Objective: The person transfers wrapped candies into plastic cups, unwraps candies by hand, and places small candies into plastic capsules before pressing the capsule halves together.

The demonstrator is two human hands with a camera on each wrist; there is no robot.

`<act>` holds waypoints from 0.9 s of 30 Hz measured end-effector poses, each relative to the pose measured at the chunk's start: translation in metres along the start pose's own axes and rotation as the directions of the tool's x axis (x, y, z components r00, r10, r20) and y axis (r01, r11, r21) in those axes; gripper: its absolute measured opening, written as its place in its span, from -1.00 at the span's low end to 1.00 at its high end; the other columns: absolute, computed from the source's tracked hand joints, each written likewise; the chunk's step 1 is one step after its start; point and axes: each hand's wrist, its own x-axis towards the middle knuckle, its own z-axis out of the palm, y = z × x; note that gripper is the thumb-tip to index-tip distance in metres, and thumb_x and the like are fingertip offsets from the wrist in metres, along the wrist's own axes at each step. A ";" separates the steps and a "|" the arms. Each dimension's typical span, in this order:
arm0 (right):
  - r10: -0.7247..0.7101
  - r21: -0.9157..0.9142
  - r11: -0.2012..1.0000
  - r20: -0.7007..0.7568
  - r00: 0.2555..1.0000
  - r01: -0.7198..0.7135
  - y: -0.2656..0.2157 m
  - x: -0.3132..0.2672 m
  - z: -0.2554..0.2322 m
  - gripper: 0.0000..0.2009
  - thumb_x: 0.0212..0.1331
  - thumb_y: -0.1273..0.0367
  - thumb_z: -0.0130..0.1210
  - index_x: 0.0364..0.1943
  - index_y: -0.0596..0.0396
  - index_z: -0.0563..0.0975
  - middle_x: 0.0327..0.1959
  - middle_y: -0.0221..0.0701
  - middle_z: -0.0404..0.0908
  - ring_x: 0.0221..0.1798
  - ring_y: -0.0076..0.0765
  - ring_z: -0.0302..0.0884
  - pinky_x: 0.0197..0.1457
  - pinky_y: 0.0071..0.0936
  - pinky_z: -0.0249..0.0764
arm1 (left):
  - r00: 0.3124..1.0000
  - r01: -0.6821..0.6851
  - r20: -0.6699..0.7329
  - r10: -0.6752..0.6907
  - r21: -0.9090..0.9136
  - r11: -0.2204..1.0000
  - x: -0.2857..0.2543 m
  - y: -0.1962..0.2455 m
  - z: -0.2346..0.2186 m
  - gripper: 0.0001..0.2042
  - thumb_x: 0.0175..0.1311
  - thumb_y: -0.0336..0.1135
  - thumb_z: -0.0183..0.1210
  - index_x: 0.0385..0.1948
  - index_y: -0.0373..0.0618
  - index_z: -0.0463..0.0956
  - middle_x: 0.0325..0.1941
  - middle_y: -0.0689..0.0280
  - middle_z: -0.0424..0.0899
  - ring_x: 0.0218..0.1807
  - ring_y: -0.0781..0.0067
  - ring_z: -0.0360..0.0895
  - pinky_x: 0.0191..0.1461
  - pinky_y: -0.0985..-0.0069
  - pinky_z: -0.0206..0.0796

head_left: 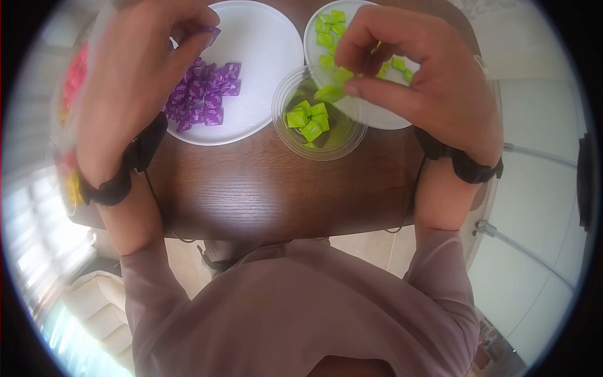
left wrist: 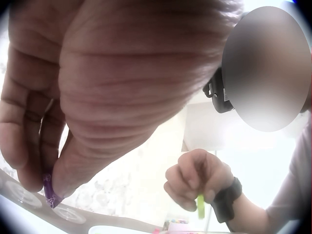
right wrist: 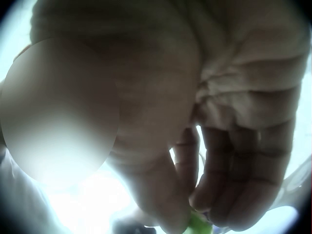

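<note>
The left hand (head_left: 135, 75) pinches a purple wrapped piece (left wrist: 52, 192) between thumb and fingers, above the purple pieces (head_left: 207, 94) heaped on a white plate (head_left: 264, 50). Over a clear round cup (head_left: 342, 135) the right hand (head_left: 421, 75) pinches a green wrapped piece (head_left: 330, 93) between thumb and fingers. Several green pieces (head_left: 308, 119) lie inside the cup. More green pieces (head_left: 325, 39) are spread on a second white plate (head_left: 383, 116) behind the cup, partly hidden by the right hand.
Pink pieces (head_left: 75, 78) and yellow ones (head_left: 71, 185) show at the left edge, behind the left forearm. The brown table (head_left: 276, 188) has its near edge by the person's body. A pale chair (head_left: 100, 308) stands at lower left, and white cabinets (head_left: 534, 220) are on the right.
</note>
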 end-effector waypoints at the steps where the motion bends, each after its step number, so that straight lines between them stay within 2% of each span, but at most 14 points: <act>1: 0.056 -0.253 0.965 -0.027 0.998 -0.061 -0.007 0.003 0.006 -0.88 0.14 0.52 0.32 -0.29 0.23 0.59 -0.35 -0.31 0.67 -0.29 -0.41 0.65 -0.16 -0.51 0.57 | 1.000 -0.003 0.003 0.003 0.000 1.000 0.000 0.001 0.000 -0.80 0.27 -0.53 0.26 -0.09 -0.23 0.68 -0.29 0.32 0.68 -0.32 0.50 0.48 -0.18 0.52 0.37; 2: 0.103 -0.488 0.864 -0.066 0.992 -0.122 -0.012 0.005 0.009 -0.87 0.14 0.53 0.33 -0.28 0.23 0.60 -0.36 -0.32 0.68 -0.29 -0.40 0.66 -0.15 -0.51 0.57 | 1.000 0.005 0.007 -0.005 -0.004 1.000 -0.001 0.002 -0.001 -0.81 0.27 -0.53 0.25 -0.09 -0.24 0.67 -0.30 0.32 0.68 -0.31 0.51 0.49 -0.17 0.52 0.37; 3: 0.105 -0.486 0.865 -0.066 0.992 -0.123 -0.015 0.005 0.009 -0.87 0.14 0.53 0.33 -0.28 0.23 0.60 -0.36 -0.32 0.68 -0.29 -0.40 0.66 -0.15 -0.51 0.57 | 1.000 0.014 0.012 -0.014 -0.009 1.000 -0.002 0.003 -0.001 -0.81 0.28 -0.52 0.25 -0.10 -0.25 0.67 -0.30 0.32 0.67 -0.30 0.52 0.50 -0.17 0.52 0.37; 5: 0.141 -0.284 0.940 -0.176 0.974 -0.188 -0.019 0.006 0.009 -0.87 0.14 0.53 0.33 -0.26 0.23 0.62 -0.36 -0.32 0.69 -0.30 -0.41 0.66 -0.15 -0.50 0.58 | 0.999 0.031 0.006 -0.031 -0.004 0.999 -0.003 0.005 -0.002 -0.82 0.28 -0.52 0.25 -0.10 -0.25 0.67 -0.30 0.33 0.66 -0.29 0.53 0.51 -0.15 0.52 0.38; 6: 0.142 -0.283 0.941 -0.176 0.974 -0.188 -0.009 0.003 0.008 -0.87 0.14 0.53 0.33 -0.26 0.23 0.62 -0.36 -0.32 0.69 -0.30 -0.41 0.66 -0.15 -0.50 0.58 | 0.999 0.048 -0.002 -0.048 0.001 0.999 -0.003 0.005 -0.002 -0.82 0.29 -0.52 0.26 -0.10 -0.25 0.67 -0.31 0.33 0.66 -0.27 0.54 0.53 -0.13 0.53 0.39; 8: -0.047 -0.146 0.989 -0.187 0.981 0.020 0.017 -0.003 0.005 -0.86 0.14 0.53 0.33 -0.24 0.23 0.63 -0.37 -0.30 0.70 -0.30 -0.41 0.67 -0.16 -0.49 0.57 | 0.999 0.051 -0.010 -0.052 -0.012 0.999 -0.003 0.006 -0.003 -0.82 0.30 -0.52 0.25 -0.09 -0.25 0.66 -0.29 0.34 0.67 -0.25 0.54 0.54 -0.11 0.53 0.40; 12: -0.033 -0.143 0.990 -0.216 0.976 0.002 0.013 -0.002 0.008 -0.85 0.13 0.53 0.33 -0.23 0.23 0.63 -0.37 -0.29 0.70 -0.30 -0.40 0.68 -0.16 -0.50 0.57 | 0.999 0.037 -0.017 -0.039 -0.103 0.994 0.002 0.001 -0.001 -0.81 0.32 -0.52 0.23 -0.06 -0.22 0.66 -0.22 0.34 0.73 -0.21 0.55 0.60 -0.06 0.55 0.43; 14: 0.092 -0.398 0.897 -0.262 0.961 -0.194 -0.016 0.002 0.014 -0.85 0.11 0.54 0.33 -0.24 0.25 0.63 -0.39 -0.29 0.69 -0.30 -0.40 0.69 -0.16 -0.50 0.57 | 0.998 0.055 -0.026 -0.057 -0.089 0.995 0.003 0.001 -0.003 -0.81 0.33 -0.52 0.22 -0.05 -0.22 0.65 -0.20 0.34 0.74 -0.20 0.54 0.62 -0.04 0.55 0.43; 15: 0.090 -0.394 0.899 -0.263 0.961 -0.192 -0.013 0.001 0.013 -0.85 0.11 0.54 0.33 -0.24 0.25 0.63 -0.39 -0.29 0.69 -0.30 -0.40 0.69 -0.16 -0.50 0.57 | 0.997 0.069 -0.035 -0.072 -0.081 0.994 0.003 0.001 -0.003 -0.81 0.35 -0.52 0.20 -0.05 -0.22 0.65 -0.17 0.33 0.75 -0.18 0.54 0.63 -0.03 0.54 0.44; 17: -0.018 -0.295 0.954 -0.255 0.967 -0.061 -0.005 -0.003 0.009 -0.86 0.20 0.46 0.33 -0.22 0.26 0.67 -0.37 -0.31 0.71 -0.34 -0.41 0.67 -0.18 -0.51 0.55 | 0.998 0.060 -0.012 -0.061 -0.099 0.993 0.004 -0.002 -0.005 -0.80 0.34 -0.54 0.20 -0.04 -0.23 0.65 -0.16 0.32 0.76 -0.17 0.54 0.64 -0.02 0.55 0.45; 18: -0.028 -0.290 0.956 -0.254 0.967 -0.049 0.001 -0.003 0.012 -0.86 0.20 0.46 0.33 -0.22 0.26 0.67 -0.37 -0.31 0.71 -0.34 -0.41 0.67 -0.18 -0.51 0.55 | 0.999 0.053 0.009 -0.052 -0.120 0.991 0.003 -0.005 -0.005 -0.80 0.34 -0.55 0.20 -0.04 -0.24 0.65 -0.15 0.32 0.76 -0.16 0.55 0.65 -0.01 0.55 0.46; 20: 0.060 -0.197 0.971 -0.345 0.937 -0.135 0.013 -0.002 0.023 -0.81 0.05 0.60 0.28 -0.23 0.21 0.61 -0.41 -0.44 0.59 -0.29 -0.49 0.53 -0.09 -0.49 0.46 | 0.998 0.058 0.002 -0.059 -0.172 0.983 0.003 -0.007 -0.003 -0.80 0.33 -0.57 0.20 -0.04 -0.26 0.64 -0.15 0.31 0.76 -0.15 0.55 0.66 -0.01 0.56 0.47; 24: 0.009 -0.116 0.992 -0.329 0.944 -0.050 0.020 -0.004 0.022 -0.76 0.02 0.64 0.30 -0.18 0.21 0.64 -0.38 -0.45 0.61 -0.26 -0.52 0.54 -0.07 -0.51 0.45 | 0.999 0.010 -0.030 -0.019 -0.279 0.960 0.003 -0.009 -0.001 -0.79 0.31 -0.60 0.20 -0.05 -0.28 0.63 -0.17 0.30 0.76 -0.13 0.56 0.68 -0.01 0.58 0.49; 27: 0.009 -0.114 0.992 -0.326 0.945 -0.049 0.020 -0.004 0.022 -0.77 0.02 0.63 0.29 -0.19 0.22 0.64 -0.38 -0.44 0.62 -0.26 -0.51 0.55 -0.05 -0.52 0.44 | 1.000 -0.005 -0.013 0.002 -0.229 0.973 0.006 -0.005 -0.006 -0.82 0.31 -0.57 0.21 -0.09 -0.26 0.65 -0.18 0.29 0.77 -0.15 0.53 0.69 -0.02 0.56 0.50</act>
